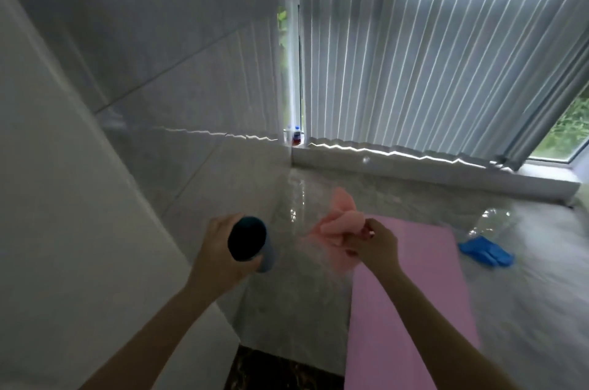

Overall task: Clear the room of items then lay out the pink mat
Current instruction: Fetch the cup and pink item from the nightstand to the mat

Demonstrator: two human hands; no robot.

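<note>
The pink mat (414,294) lies flat on the glossy marble floor (296,300), running from the bottom edge toward the window. My left hand (216,252) grips a dark teal cylinder (250,244), its round end facing the camera. To its right, my right hand (374,246) pinches a crumpled peach-pink cloth (338,224) above the mat's far left corner. A blue glove (486,251) lies on the floor just right of the mat, beside a clear plastic bottle (487,224).
A white wall panel (63,198) fills the left. Tiled wall and vertical blinds (414,55) close off the far side above a low sill (414,173). A small bottle (296,134) stands in the window corner. A dark floor strip (271,370) is at the bottom.
</note>
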